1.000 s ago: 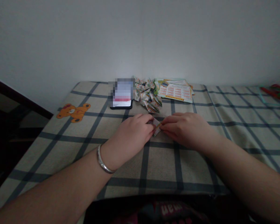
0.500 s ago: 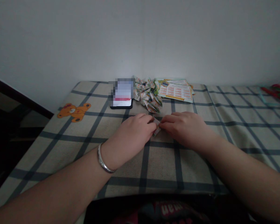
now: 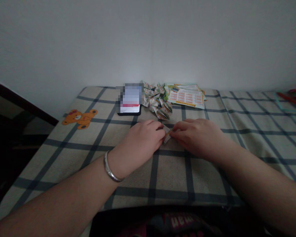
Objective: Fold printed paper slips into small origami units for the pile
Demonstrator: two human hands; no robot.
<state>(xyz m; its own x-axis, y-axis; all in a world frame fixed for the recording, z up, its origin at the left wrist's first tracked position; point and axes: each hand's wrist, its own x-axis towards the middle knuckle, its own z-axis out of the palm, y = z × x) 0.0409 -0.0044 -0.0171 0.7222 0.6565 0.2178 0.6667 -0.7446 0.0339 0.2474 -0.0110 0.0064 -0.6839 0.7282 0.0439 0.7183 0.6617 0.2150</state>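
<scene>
My left hand, with a silver bangle at the wrist, and my right hand meet at the middle of the checked cloth. Between their pinched fingertips lies a small folded piece of printed paper, pressed against the cloth. Both hands have their fingers closed on it. Most of the piece is hidden under the fingers.
Behind the hands lies a pile of several folded paper pieces, a phone to its left and flat printed sheets to its right. The checked tablecloth has an orange bear print. Red and green items sit far right.
The hands stay in place on the folded piece; the fingertips have shifted only slightly along it.
</scene>
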